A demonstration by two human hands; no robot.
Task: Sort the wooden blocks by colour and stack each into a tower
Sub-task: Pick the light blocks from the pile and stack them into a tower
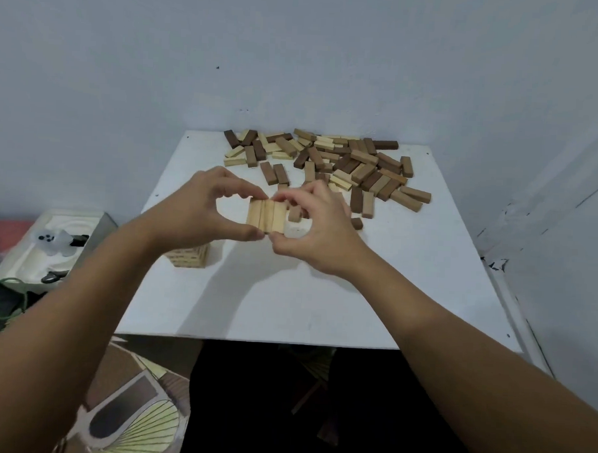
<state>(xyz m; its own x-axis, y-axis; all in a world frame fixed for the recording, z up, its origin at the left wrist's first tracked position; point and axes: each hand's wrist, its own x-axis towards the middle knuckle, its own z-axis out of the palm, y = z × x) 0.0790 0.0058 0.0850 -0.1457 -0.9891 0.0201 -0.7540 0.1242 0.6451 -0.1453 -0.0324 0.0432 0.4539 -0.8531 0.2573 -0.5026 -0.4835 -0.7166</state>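
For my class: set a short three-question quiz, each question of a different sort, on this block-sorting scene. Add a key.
1. True or false: both hands hold the row of pale blocks between them.
2. Multiple choice: the started pale tower stands (A) under the left forearm, (B) inside the loose pile, (C) on the floor.
3. Fill in: the loose pile of blocks lies at the table's ___ edge.

Key: 1 true, the left hand and right hand pinch it together; 2 A; 3 far.

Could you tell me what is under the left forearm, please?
A short tower of light wooden blocks stands on the white table there. The left forearm covers its top, so its height is unclear.
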